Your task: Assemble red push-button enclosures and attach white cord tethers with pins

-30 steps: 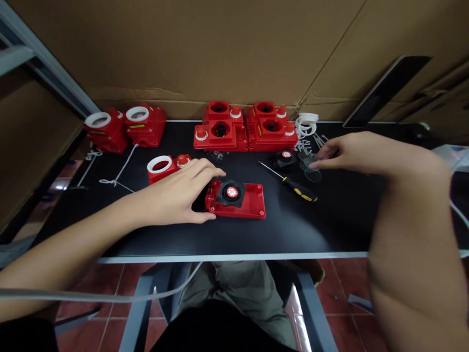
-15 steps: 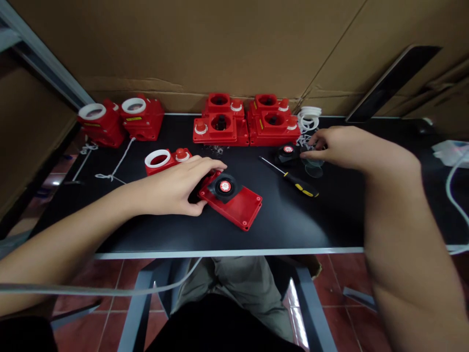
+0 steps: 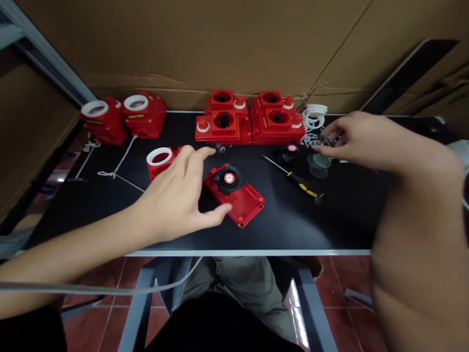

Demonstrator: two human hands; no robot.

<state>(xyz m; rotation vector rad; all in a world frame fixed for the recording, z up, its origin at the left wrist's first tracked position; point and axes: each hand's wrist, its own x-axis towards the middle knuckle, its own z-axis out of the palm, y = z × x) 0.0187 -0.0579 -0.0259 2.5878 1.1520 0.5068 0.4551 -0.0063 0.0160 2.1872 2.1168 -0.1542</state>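
Observation:
My left hand (image 3: 176,198) is open, thumb and fingers spread beside a red rectangular cover (image 3: 247,203) on the table. On the cover sits a black part (image 3: 229,180) with a round red-and-white label. My right hand (image 3: 362,142) is at the right, thumb and fingers curled together over small pale pieces; what they grip is too small to tell. Several clear round discs (image 3: 318,171) lie just below its fingertips. Left of them are a second black part (image 3: 289,151) with the same label and a black-and-yellow screwdriver (image 3: 304,187). A red housing with a white ring (image 3: 159,156) is partly hidden behind my left hand.
Several red housings (image 3: 223,128) stand along the cardboard wall (image 3: 220,44). Two white-ringed ones (image 3: 146,117) are at the back left, with white cord (image 3: 124,161) trailing. White rings (image 3: 315,115) are stacked at the back right. Small screws (image 3: 220,147) lie behind the cover.
My left hand has let go of the red cover and opened, its thumb now nearer the cover's front side. My right hand has moved right, off the discs, to the small pieces behind them.

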